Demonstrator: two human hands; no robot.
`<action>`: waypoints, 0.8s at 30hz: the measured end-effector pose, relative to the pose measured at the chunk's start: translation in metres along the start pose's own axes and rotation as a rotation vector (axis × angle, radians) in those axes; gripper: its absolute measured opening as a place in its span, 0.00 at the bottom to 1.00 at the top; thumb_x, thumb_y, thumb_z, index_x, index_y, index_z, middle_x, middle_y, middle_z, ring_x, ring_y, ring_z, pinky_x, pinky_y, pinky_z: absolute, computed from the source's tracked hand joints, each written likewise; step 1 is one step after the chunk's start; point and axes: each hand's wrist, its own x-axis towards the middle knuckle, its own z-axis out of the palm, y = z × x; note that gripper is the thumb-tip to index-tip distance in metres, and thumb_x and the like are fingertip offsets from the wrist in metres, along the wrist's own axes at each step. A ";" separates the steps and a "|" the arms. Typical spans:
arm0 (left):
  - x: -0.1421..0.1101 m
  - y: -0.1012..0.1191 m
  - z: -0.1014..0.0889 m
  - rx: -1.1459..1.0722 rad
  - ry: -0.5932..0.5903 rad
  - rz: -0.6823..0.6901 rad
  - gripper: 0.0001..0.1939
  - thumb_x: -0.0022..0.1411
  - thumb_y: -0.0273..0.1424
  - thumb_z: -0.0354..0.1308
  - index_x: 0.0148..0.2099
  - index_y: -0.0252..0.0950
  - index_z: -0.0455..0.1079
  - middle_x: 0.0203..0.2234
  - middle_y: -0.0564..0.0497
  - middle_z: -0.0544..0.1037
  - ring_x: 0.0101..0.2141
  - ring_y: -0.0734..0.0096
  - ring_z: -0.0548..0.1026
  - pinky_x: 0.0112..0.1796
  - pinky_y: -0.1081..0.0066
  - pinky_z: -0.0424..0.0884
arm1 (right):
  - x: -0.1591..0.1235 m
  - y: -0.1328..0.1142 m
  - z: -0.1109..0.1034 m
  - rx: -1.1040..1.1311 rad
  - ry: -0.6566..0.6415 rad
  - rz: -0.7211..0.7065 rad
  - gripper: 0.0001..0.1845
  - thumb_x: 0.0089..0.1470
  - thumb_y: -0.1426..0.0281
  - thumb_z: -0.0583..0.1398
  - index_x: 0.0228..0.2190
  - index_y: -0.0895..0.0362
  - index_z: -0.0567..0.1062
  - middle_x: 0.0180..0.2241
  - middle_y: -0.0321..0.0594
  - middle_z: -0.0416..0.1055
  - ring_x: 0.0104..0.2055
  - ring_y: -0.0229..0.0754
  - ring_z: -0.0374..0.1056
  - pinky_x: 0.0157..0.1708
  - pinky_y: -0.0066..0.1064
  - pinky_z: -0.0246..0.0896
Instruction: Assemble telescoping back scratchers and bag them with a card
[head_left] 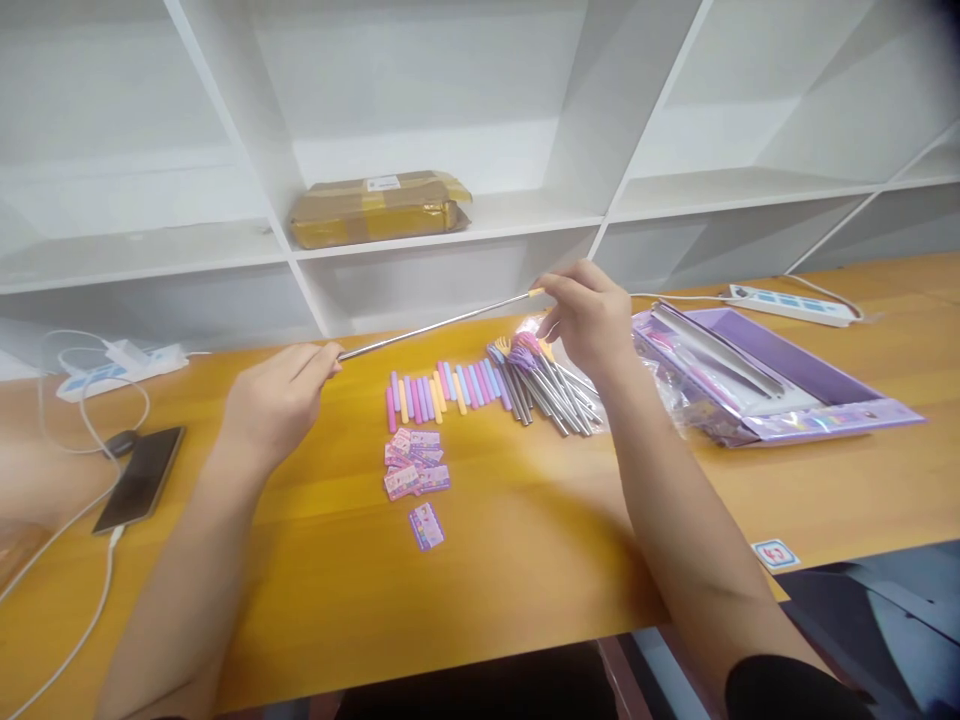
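Note:
Stretched between my hands above the table is a thin metal telescopic back scratcher [435, 328], slanting up to the right. My left hand [271, 405] is closed around its lower end. At the yellow end, the fingers of my right hand [589, 312] pinch it, and the tip is partly hidden. Below my right hand lies a pile of back scratchers [544, 385] with silver tubes and coloured claw heads. Left of them runs a row of pink, blue, purple and yellow sleeves [427, 395]. Several small purple printed cards [416, 465] lie nearer me, one card [427, 527] apart.
An open purple box [817, 415] with plastic wrapping stands at the right. Power strips [791, 304] lie at the back, a phone [139, 480] and cables at the left. A taped carton [379, 210] sits on the white shelf [525, 210]; a sticker [775, 554] marks the front edge.

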 end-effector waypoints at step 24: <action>0.005 0.032 0.003 -0.030 -0.365 -0.224 0.17 0.80 0.38 0.47 0.55 0.41 0.77 0.48 0.46 0.85 0.39 0.59 0.81 0.31 0.65 0.60 | -0.018 -0.067 0.055 -0.191 -0.311 -0.135 0.16 0.75 0.67 0.57 0.57 0.52 0.79 0.58 0.44 0.79 0.51 0.46 0.77 0.44 0.32 0.68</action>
